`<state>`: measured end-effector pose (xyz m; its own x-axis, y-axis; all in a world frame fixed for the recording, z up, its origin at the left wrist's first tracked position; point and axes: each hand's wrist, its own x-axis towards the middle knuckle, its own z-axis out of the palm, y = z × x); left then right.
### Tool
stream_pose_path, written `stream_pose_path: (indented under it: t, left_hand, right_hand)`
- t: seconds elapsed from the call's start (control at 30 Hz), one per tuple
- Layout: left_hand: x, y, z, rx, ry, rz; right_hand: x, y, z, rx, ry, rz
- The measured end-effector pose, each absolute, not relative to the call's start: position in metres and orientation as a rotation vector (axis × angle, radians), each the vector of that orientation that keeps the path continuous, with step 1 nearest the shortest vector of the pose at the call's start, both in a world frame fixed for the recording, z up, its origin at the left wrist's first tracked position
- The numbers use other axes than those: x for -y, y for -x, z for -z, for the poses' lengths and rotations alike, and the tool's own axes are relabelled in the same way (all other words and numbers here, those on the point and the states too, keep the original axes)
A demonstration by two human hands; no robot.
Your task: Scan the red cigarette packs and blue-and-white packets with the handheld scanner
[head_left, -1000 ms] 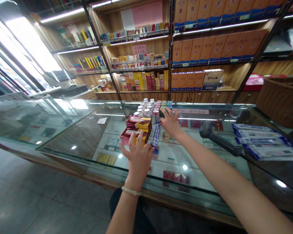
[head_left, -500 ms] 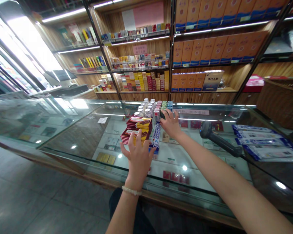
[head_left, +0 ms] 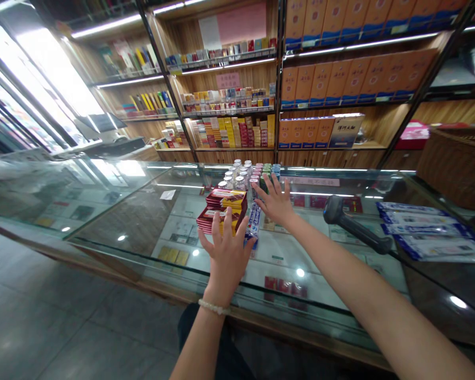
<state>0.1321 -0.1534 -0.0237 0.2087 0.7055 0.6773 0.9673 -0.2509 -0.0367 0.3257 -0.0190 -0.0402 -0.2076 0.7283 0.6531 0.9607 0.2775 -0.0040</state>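
My left hand (head_left: 226, 248), fingers spread, is at the near side of two stacks of red and yellow snack packs (head_left: 221, 210); whether its fingertips touch them I cannot tell. My right hand (head_left: 276, 203) is open too, fingers fanned out just in front of the small pink, green and blue containers (head_left: 266, 171) standing in rows. Between the hands lies a blue and white packet (head_left: 253, 220), placed lengthwise beside the snack packs. Clear bottles with white caps (head_left: 237, 174) stand in rows behind the packs.
Everything stands on a glass display counter (head_left: 285, 248). A black handheld scanner (head_left: 354, 224) with a cable lies right of my right arm, and several blue and white packets (head_left: 427, 229) lie beyond it. A wicker basket (head_left: 455, 169) is at the far right. A paper scrap (head_left: 168, 195) lies left.
My right hand's fingers have spread wider and straightened near the small containers. My left hand has shifted slightly right, its fingers still spread. The packs and bottles look unmoved.
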Motion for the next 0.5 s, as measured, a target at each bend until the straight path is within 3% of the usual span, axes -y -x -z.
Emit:
stream_pose_path:
  t: [0.5]
  left_hand:
    - [0.15,-0.142,0.006,1.408,2.222,0.624]
  right_hand:
    - [0.043,-0.36,0.007,2.021,1.445,0.695]
